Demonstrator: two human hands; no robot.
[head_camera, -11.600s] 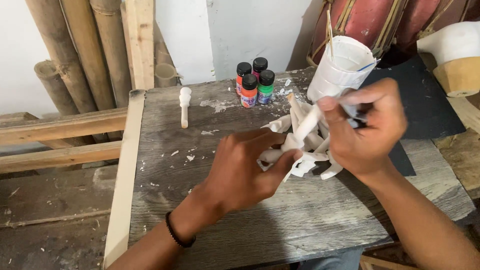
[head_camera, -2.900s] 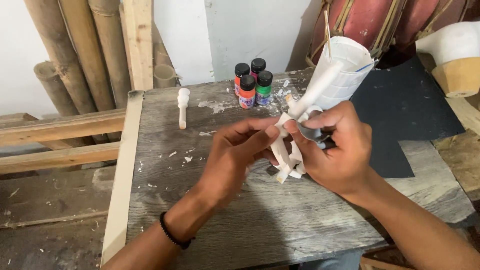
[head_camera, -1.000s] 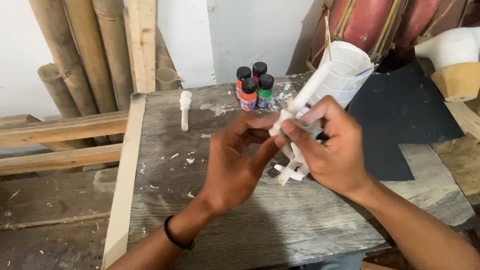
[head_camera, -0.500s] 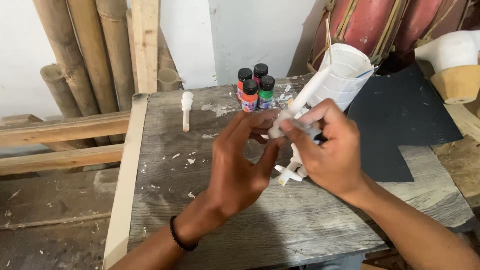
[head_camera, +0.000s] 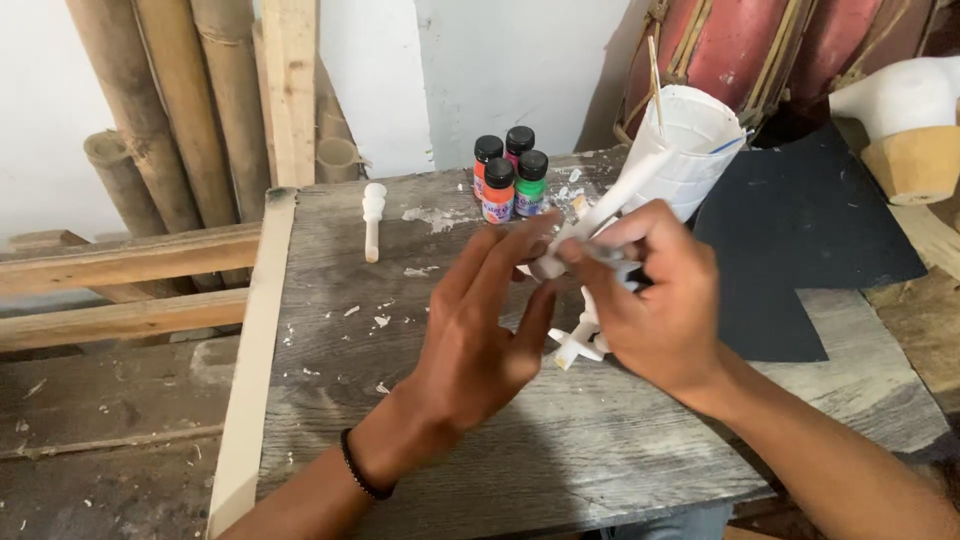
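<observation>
Left hand (head_camera: 480, 330) spread, fingertips on white carving (head_camera: 585, 330) | right hand (head_camera: 655, 295) clamped round it | above wooden table (head_camera: 330, 400)

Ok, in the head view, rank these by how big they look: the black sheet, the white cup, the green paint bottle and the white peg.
1. black sheet
2. white cup
3. green paint bottle and white peg: look alike, not ranked.
</observation>
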